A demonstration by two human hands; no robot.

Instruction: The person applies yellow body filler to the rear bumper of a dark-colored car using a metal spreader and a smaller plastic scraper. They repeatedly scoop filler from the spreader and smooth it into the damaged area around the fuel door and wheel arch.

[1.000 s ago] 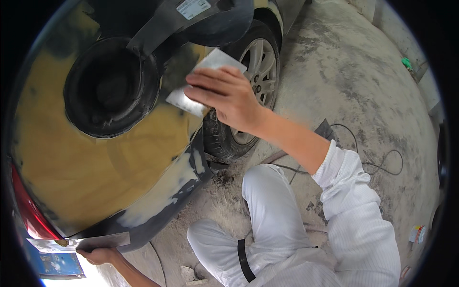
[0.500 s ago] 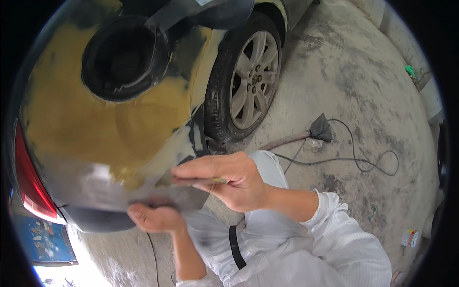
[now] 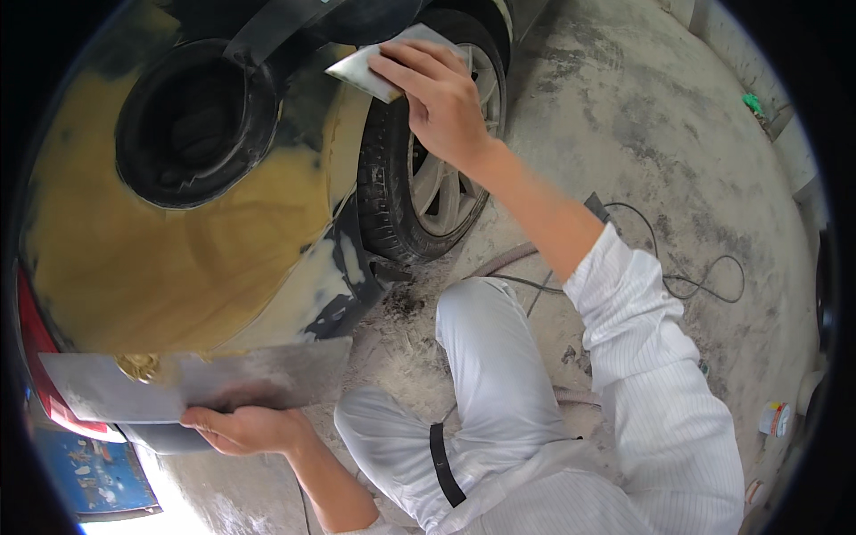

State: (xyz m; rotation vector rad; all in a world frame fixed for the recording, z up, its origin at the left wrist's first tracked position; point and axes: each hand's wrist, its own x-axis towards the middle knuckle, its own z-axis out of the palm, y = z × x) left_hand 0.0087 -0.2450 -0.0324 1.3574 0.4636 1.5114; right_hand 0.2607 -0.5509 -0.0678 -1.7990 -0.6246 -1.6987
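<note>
My left hand grips the lower edge of a flat grey mixing plate, thumb on top. A lump of yellow body filler sits on that plate toward its left part. Higher up, my right hand holds a thin metal putty spreader, fingers laid along its face. The spreader is in front of the wheel arch edge; whether it touches the car cannot be told. Before me is a car's rear side panel, coated with yellow filler, with a round dark fuel filler recess in it.
A car wheel stands right of the panel, and a red tail light lies at the left. A hose and a black cable run over the stained floor. A small tub is at the far right.
My right hand has moved up and away from the plate with the spreader, toward the wheel arch. My left hand and the plate have shifted left and slightly down, and the filler lump now shows.
</note>
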